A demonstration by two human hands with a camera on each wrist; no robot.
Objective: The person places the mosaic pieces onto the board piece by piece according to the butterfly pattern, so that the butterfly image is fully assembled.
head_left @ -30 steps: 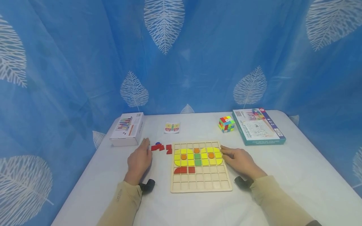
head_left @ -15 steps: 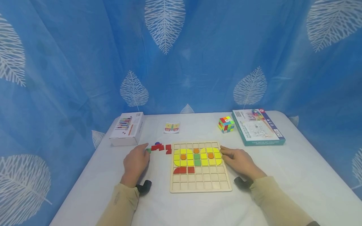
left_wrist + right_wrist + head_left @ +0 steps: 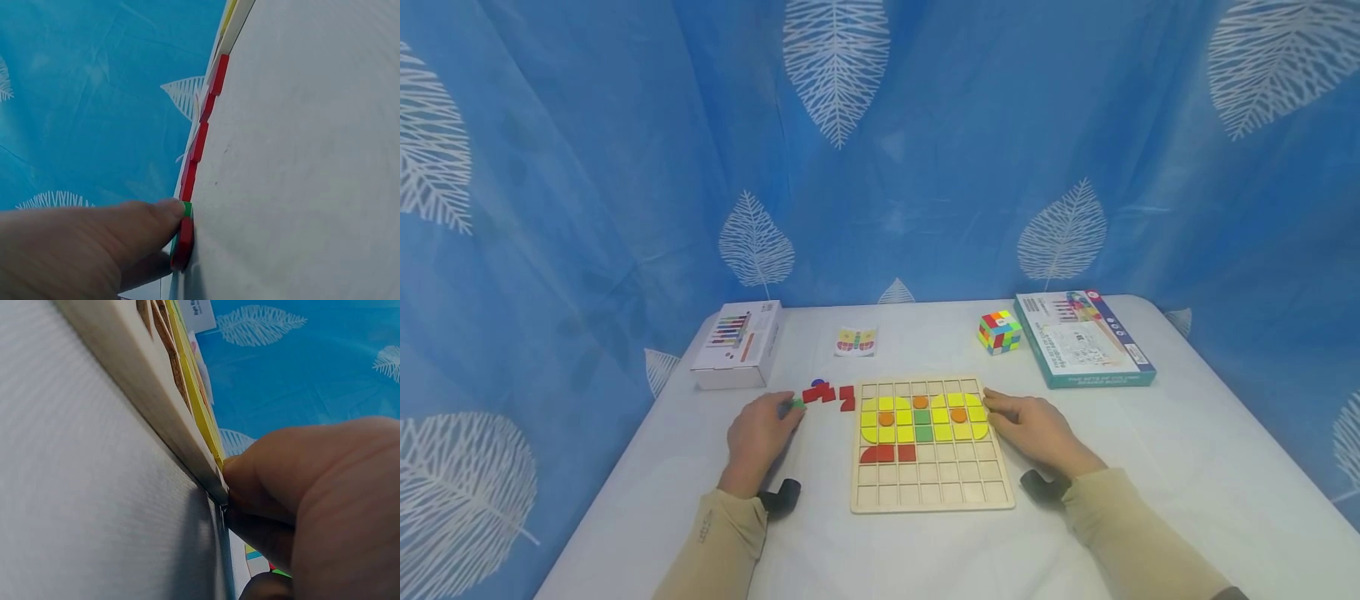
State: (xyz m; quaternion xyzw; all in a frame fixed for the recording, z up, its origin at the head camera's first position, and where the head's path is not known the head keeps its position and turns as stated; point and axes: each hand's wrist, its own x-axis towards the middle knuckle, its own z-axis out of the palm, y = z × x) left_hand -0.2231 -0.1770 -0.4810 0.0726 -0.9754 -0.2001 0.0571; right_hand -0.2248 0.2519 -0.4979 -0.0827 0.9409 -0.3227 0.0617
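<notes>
A wooden grid board (image 3: 932,496) lies on the table with yellow, orange, green and red tiles in its upper and middle cells. My right hand (image 3: 1036,427) holds the board's right edge; in the right wrist view its thumb (image 3: 240,472) meets the rim. Left of the board, my left hand (image 3: 760,435) has thumb and finger around a green tile (image 3: 798,403). In the left wrist view the thumb touches this green tile (image 3: 187,209), and a red tile (image 3: 183,244) is close against it. Loose red tiles (image 3: 817,393) and a blue piece (image 3: 817,382) lie just beyond.
A small butterfly pattern card (image 3: 855,341) lies behind the board. At the back left is a white box (image 3: 737,346). A colourful puzzle cube (image 3: 999,332) and a flat teal-edged box (image 3: 1084,340) stand at the back right. Blue curtain hangs behind the table.
My left hand has drawn back a little towards me and its fingers have bent in, uncovering the green tile at its fingertips. My right hand stays at the board's edge.
</notes>
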